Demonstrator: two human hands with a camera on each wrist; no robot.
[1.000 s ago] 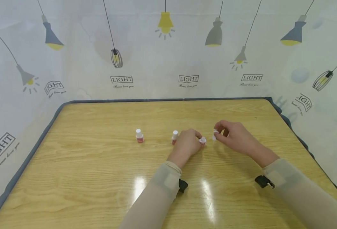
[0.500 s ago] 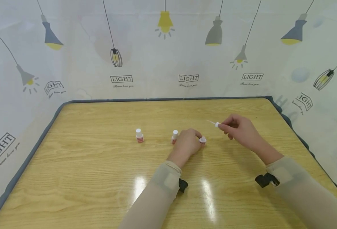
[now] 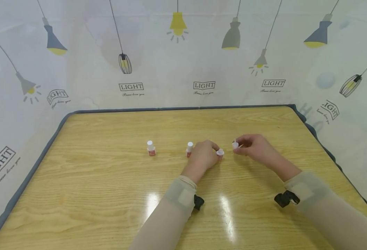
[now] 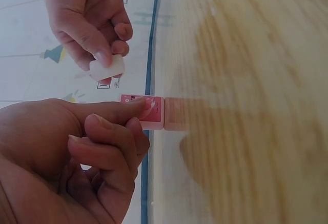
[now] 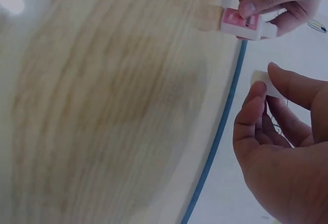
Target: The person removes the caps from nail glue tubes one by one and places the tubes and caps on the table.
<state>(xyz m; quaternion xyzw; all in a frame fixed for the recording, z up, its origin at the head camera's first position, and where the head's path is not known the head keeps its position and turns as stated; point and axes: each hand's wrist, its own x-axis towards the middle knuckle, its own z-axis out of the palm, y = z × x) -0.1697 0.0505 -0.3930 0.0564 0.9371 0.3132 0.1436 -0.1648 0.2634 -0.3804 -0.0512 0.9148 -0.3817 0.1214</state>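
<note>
My left hand (image 3: pixel 203 156) holds a small white bottle with a red label (image 3: pixel 220 154) upright on the table. Its neck is uncapped, and in the left wrist view the thumb lies across the pink-red label (image 4: pixel 152 112). To the right of it, my right hand (image 3: pixel 257 148) pinches a white cap (image 3: pixel 235 146) between thumb and fingers, raised off the table. A thin pale applicator stem (image 3: pixel 235 141) points up from the cap. In the right wrist view the cap (image 5: pixel 261 78) is partly covered by the fingertips.
Two more such bottles, both with white caps on, stand to the left: one bottle (image 3: pixel 151 149) farther out, another bottle (image 3: pixel 189 150) partly behind the left hand. The wooden table (image 3: pixel 93 180) has a dark-edged rim, with a lamp-printed curtain (image 3: pixel 164 62) behind.
Half a second ago the right hand held the cap higher, its stem pointing left. Now the hand is lower and the stem points up. The left hand and bottle have stayed put.
</note>
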